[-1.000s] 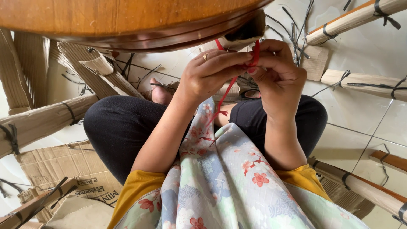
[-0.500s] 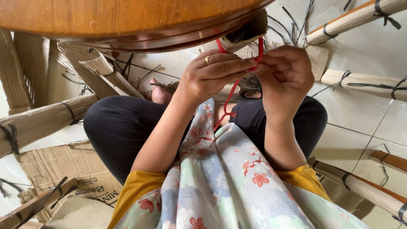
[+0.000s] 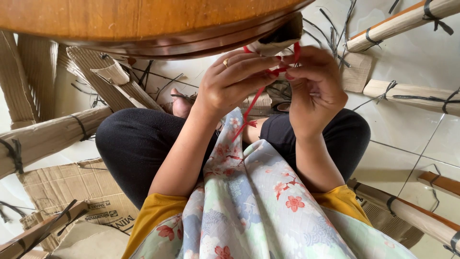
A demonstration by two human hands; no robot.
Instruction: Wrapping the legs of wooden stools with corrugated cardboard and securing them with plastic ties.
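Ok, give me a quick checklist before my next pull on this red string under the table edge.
1. Left hand pinching the red string: ok.
2. Right hand on the string by the wrapped leg end: ok.
3. String looped round the leg end: cannot tell, fingers hide it.
4. String's loose tail hangs free over the lap: ok.
5. Floor free of trip hazards: not ok, black straps and cardboard-wrapped bundles lie about.

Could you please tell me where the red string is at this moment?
In the head view, upper centre: the red string is pinched between the left hand and right hand, just under the wooden table edge, its tail hanging toward the lap.
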